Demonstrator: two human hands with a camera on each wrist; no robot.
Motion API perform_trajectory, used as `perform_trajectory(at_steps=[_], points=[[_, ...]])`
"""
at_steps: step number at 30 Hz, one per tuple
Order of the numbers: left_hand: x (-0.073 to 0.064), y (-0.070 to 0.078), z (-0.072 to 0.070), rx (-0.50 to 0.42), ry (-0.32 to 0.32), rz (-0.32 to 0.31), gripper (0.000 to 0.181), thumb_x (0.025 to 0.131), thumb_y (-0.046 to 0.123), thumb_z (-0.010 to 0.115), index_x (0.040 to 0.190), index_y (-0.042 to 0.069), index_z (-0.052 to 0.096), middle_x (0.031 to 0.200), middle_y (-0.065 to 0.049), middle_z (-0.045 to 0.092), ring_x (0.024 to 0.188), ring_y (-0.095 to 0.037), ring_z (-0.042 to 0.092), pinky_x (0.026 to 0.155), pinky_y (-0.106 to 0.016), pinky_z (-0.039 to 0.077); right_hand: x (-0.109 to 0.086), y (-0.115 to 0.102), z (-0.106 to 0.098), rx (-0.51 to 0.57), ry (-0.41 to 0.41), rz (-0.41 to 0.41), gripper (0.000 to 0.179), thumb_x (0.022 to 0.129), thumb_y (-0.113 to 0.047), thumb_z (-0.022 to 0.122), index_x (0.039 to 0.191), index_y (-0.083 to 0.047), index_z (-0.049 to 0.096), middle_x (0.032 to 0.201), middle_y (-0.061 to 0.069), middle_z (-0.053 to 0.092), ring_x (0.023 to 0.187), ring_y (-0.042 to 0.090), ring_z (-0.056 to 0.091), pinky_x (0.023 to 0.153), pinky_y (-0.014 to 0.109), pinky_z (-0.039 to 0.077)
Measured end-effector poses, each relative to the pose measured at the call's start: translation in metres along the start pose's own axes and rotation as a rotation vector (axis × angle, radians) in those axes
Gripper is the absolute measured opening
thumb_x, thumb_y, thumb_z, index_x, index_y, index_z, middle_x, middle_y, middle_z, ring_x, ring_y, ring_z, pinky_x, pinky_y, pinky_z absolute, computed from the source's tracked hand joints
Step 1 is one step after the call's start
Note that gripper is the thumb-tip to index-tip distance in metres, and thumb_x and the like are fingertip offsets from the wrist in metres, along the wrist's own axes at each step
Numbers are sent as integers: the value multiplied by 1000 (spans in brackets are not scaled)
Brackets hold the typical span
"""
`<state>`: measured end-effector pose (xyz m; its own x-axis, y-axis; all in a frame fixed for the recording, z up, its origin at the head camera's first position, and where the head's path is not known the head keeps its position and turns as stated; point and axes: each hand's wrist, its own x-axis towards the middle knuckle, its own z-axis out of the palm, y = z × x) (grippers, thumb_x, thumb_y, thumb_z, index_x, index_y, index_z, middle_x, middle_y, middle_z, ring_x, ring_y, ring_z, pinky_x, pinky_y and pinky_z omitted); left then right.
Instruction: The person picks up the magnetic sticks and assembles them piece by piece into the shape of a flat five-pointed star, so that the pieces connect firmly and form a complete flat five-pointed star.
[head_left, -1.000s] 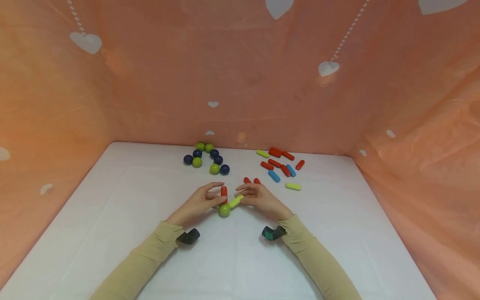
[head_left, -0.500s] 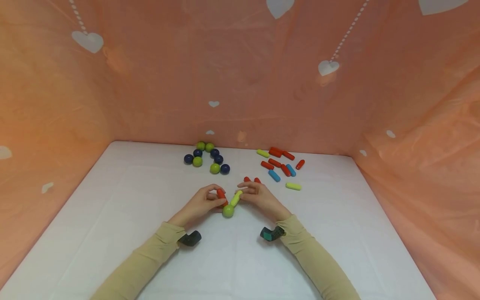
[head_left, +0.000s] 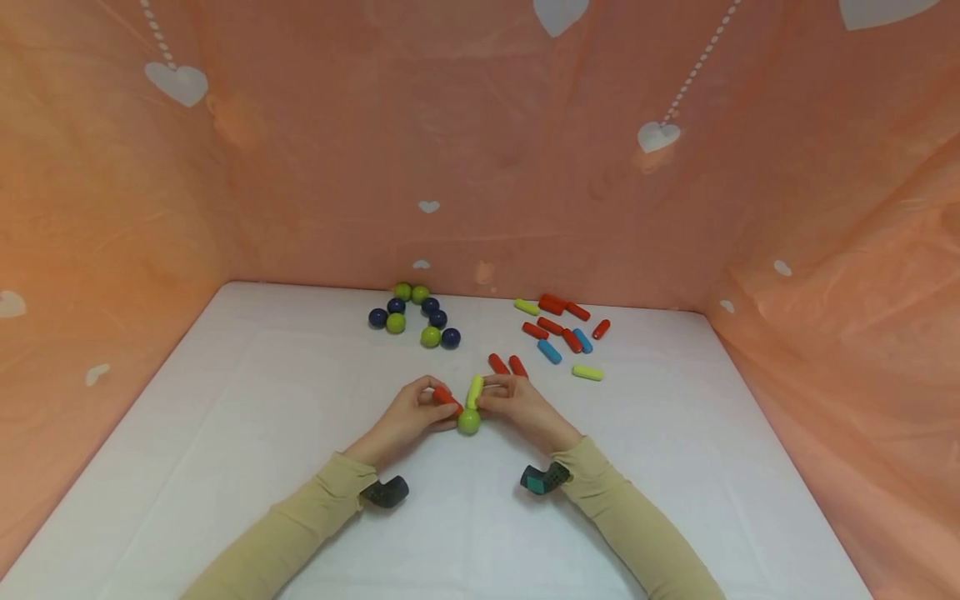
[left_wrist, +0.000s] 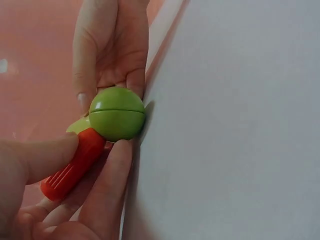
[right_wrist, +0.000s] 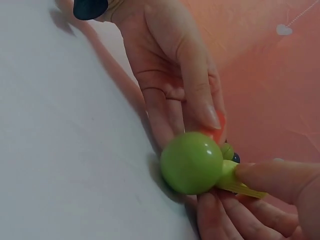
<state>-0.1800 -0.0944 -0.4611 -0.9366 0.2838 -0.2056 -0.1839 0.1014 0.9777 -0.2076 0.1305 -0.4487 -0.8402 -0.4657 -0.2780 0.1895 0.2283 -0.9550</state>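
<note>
In the head view, the left hand (head_left: pixel 408 414) pinches a red rod (head_left: pixel 446 398) and the right hand (head_left: pixel 527 410) grips a yellow rod (head_left: pixel 475 390). A lime ball (head_left: pixel 468 422) sits at the rods' near ends, over the worktop (head_left: pixel 465 533); the two rods spread from it like a V, seemingly so each can reach the ball unhindered. Two loose red rods (head_left: pixel 498 363) lie just beyond the right hand's fingers, close enough to be knocked. Farther back are a cluster of navy and lime balls (head_left: pixel 395 323) and, to its right, scattered red, blue and yellow rods (head_left: pixel 550 352), before a heart-printed orange cloth (head_left: pixel 487 150).

In the left wrist view, thumb and fingers hold the ridged red rod along its sides, probably to leave its end bare; that end appears to meet the ball.

In the right wrist view, the yellow rod is pinched, its end against the ball, likely to steady it. Whether the ball touches the worktop, I cannot tell.
</note>
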Motion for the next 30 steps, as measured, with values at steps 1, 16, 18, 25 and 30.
perform_trajectory(at_steps=[1,16,18,25,30], points=[[0,0,0,10,4,6,23,95,0,65,115,-3,53,109,-21,70,96,-18,72,88,-33,62,0,0,0,8,0,1,48,99,-17,65,142,1,52,130,17,68,104,12,70,101,31,57],[2,8,-33,211,68,101,35,95,16,71,122,-5,63,113,-19,73,99,-16,70,92,-28,58,5,-4,-1,-82,29,-9,52,99,-21,64,146,-3,50,126,17,70,102,13,70,99,32,57],[4,10,-38,209,70,97,36,95,17,70,123,-5,62,115,-19,72,99,-15,69,91,-28,58,6,-5,-2,-109,24,-11,52,99,-21,63,146,-3,50,127,16,70,102,13,70,99,32,57],[13,20,-53,138,118,116,40,95,10,68,130,-7,58,120,-22,69,96,-8,68,88,-24,59,8,-9,-5,-116,-31,-5,48,100,-20,62,144,-4,53,134,16,63,105,15,66,103,33,55],[25,24,-64,114,148,164,43,95,6,68,134,-7,56,130,-28,64,97,-4,67,89,-24,60,9,-12,-5,-129,-49,20,47,100,-21,63,144,-6,54,135,13,62,107,16,65,105,33,53]])
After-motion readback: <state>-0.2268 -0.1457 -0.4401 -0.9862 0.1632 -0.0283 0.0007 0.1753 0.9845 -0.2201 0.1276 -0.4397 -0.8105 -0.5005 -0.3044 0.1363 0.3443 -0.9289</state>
